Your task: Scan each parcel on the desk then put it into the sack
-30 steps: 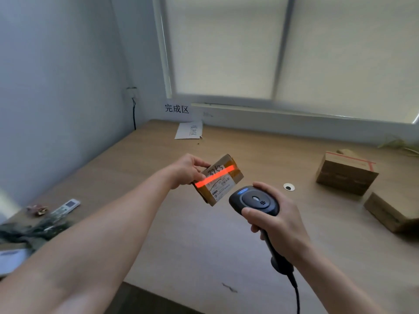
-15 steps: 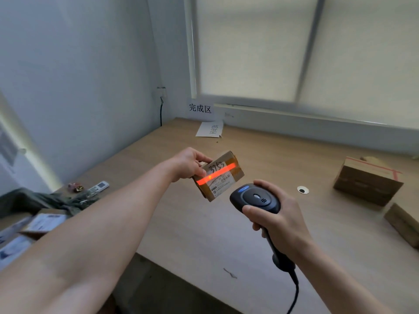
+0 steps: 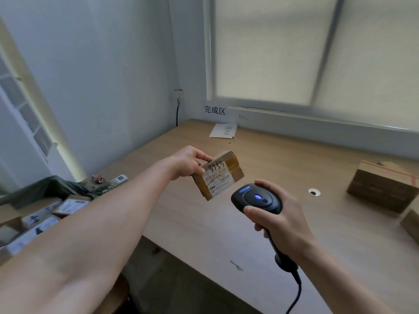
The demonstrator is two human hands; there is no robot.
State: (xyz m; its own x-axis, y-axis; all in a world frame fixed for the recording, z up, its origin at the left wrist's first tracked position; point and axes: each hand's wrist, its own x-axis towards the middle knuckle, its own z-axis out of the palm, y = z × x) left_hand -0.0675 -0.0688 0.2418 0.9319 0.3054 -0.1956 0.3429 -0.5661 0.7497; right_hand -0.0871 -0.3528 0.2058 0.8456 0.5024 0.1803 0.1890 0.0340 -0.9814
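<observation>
My left hand (image 3: 187,163) holds a small brown cardboard parcel (image 3: 221,175) by its left end, above the wooden desk (image 3: 260,223), with the white label and a handwritten number facing me. My right hand (image 3: 282,223) grips a black handheld scanner (image 3: 257,199) just below and right of the parcel; a blue light glows on its head and no red beam shows. Its cable runs down off the frame. At the far left lies a dark green sack (image 3: 47,189) with several labelled parcels (image 3: 43,217) in it.
Two more cardboard boxes sit at the right: a larger one (image 3: 383,185) with red tape and one (image 3: 411,223) cut off by the edge. A cable hole (image 3: 314,192), a paper sheet (image 3: 223,130), a remote control (image 3: 119,179) and a wall sign are also visible.
The red scan line on the parcel's label has gone out. My view has swung left, bringing the sack and its parcels into sight. Both hands keep their hold.
</observation>
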